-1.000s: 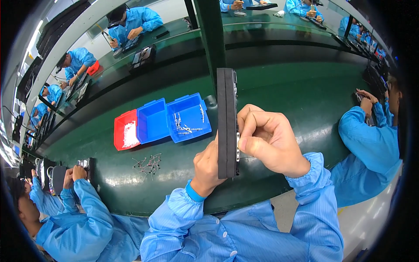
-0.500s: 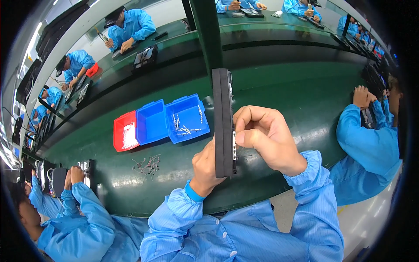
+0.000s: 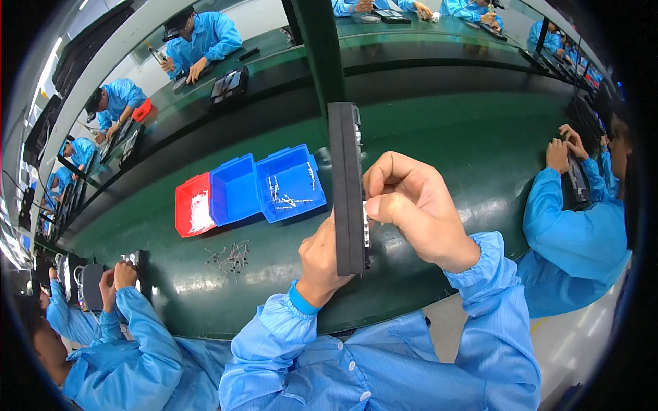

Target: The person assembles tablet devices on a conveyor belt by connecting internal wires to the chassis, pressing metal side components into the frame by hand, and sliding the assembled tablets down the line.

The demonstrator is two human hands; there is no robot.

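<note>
A flat black device (image 3: 347, 185) stands on edge in front of me, its dark ribbed side facing left. Wrapped around its lower part from behind is my left hand (image 3: 321, 257), a blue band at that wrist; the device hides most of its fingers. On the device's right side runs a white strip of small parts (image 3: 367, 225). My right hand (image 3: 418, 205) is closed in a pinch against that side, thumb and index finger at the strip's upper end. Whatever sits between those fingertips is too small to name.
Left of the device on the green table (image 3: 288, 250) stand a red bin (image 3: 184, 211) of white pieces, a blue bin (image 3: 233, 188) and another blue bin (image 3: 291, 179) with small metal parts. Thin wired parts (image 3: 229, 259) lie nearer. Co-workers sit at both sides; a green post (image 3: 320, 55) rises behind.
The device and both my hands have shifted slightly up and left in the view. My right hand keeps its pinch by the white strip. The right co-worker has lifted a hand.
</note>
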